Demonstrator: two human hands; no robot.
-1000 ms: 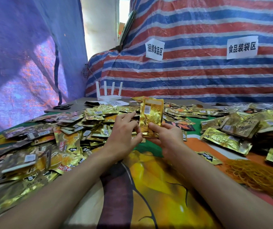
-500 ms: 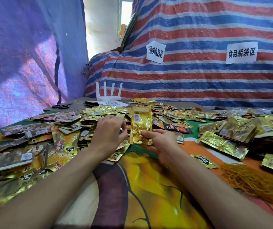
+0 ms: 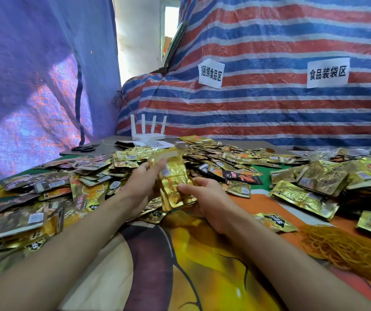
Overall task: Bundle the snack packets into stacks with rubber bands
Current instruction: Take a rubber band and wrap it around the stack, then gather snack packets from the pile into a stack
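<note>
Head view shows the left hand [image 3: 143, 185] and right hand [image 3: 210, 199] with fingers clamped, it seems through the blur, on a small gold packet stack [image 3: 174, 182] between them, which should be squared evenly before reaching for the rubber bands [image 3: 348, 250] right of the right fingers.

White paper sign [image 3: 211, 73] on the striped tarp [image 3: 269, 108] reading 捆绑食品区, second paper sign [image 3: 327, 72] further right on the same tarp reading 食品装袋区, QR code on a white sheet [image 3: 155, 144] at the worktop's far edge, print and barcode labels on the snack packets [image 3: 88, 196] too small to read
</note>
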